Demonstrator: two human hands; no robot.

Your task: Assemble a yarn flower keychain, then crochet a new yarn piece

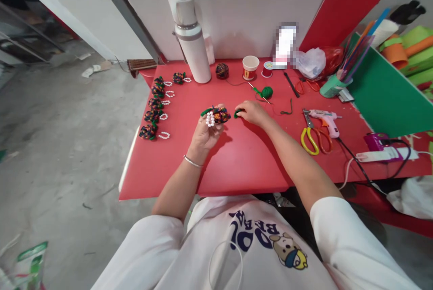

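My left hand (pixel 208 133) is closed around a multicoloured crocheted flower (pixel 220 115) with a green leaf at one side. A loop of white beads (pixel 210 119) hangs from it over my fingers. To the right, my right hand (pixel 251 113) pinches a small green crocheted piece (pixel 238 113), held apart from the flower just above the red table (pixel 243 163). Several similar flowers (pixel 148 131), with bead loops (pixel 164 135), lie in a column along the table's left side. Behind my right hand are a green yarn ball (pixel 267 92) and a crochet hook (pixel 264 98).
A white flask (pixel 192 42) stands at the back, near a dark yarn ball (pixel 222 71), a paper cup (pixel 250 68) and a thread spool (pixel 267 70). On the right lie yellow-and-red-handled pliers (pixel 310 141), a pink glue gun (pixel 326 121) with its cord, and a power strip (pixel 385 154).
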